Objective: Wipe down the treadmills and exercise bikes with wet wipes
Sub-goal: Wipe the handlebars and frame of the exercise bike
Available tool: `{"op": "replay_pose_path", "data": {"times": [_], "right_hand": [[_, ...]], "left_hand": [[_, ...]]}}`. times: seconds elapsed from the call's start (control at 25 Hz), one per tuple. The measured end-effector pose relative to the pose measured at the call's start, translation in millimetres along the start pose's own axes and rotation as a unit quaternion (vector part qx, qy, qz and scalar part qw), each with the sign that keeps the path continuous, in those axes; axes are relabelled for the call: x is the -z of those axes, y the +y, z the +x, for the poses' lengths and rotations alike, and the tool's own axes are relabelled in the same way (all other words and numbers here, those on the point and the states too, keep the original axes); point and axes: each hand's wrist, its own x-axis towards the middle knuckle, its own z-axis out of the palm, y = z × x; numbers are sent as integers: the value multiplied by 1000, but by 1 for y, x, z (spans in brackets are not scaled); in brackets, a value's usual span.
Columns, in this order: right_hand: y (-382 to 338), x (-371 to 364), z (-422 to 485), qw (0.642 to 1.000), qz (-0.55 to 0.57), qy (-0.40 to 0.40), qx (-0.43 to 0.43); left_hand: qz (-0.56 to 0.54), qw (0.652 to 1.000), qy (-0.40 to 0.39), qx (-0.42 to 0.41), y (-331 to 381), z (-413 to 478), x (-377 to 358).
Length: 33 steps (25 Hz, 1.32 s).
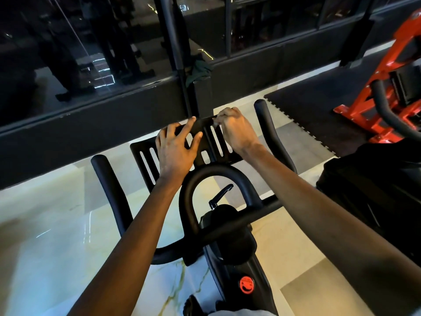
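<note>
Left handlebar horn [101, 172]: padded, rigid, untouched.

Left grip [175, 151]: fingers spread and nearly straight, palm down, pressing flat on the slotted tray [142, 156] at the front of the exercise bike [230, 245]. It encloses nothing.

Slotted tray: lies between the two horns, beyond the loop bar [218, 175]. Judged to be hard moulded plastic, stiff, light, fixed to the bars. Its smooth face will shed a wipe easily, but the slots and raised edges will catch one. It may flex under load, so it is best steadied on its solid centre, as the left grip does now.

Right grip [235, 131]: fingers curled tight at the tray's far upper edge, apparently pinching that edge between thumb and forefinger. No wet wipe can be made out in either grip. One may be bunched under the right fingers, but this cannot be confirmed.

Right handlebar horn [264, 115]: just beside the right grip, not touched.

Bike overall: heavy and stable on the floor [57, 224], and will not shift under wiping pressure. The foam on the bars is soft and grippy, and will drag on a wipe.

Red machine [387, 92]: stands well apart at far right, on a dark mat [319, 106].
</note>
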Motion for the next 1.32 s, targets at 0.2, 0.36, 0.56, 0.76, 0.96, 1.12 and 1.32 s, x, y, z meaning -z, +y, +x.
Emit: {"op": "replay_pose_path", "data": {"times": [0.2, 0.36, 0.56, 0.76, 0.96, 1.12, 1.32], "right_hand": [[1, 7, 7, 998, -49, -2, -25], [2, 10, -2, 997, -56, -37, 26], [9, 33, 10, 990, -113, -72, 32], [3, 31, -6, 987, -139, -75, 29], [8, 17, -48, 986, -131, -97, 40], [15, 9, -65, 984, -102, -142, -22], [2, 15, -49, 978, 14, -188, -91]], "left_hand": [[42, 998, -38, -4, 1, 3, 9], [40, 998, -41, -2, 6, 1, 8], [65, 994, -81, -36, 11, 14, 13], [86, 992, -62, -64, 3, 9, 9], [75, 994, -55, -63, 2, 9, 7], [72, 994, -51, -62, 2, 8, 6], [68, 995, -26, -65, 2, 6, 3]]}}
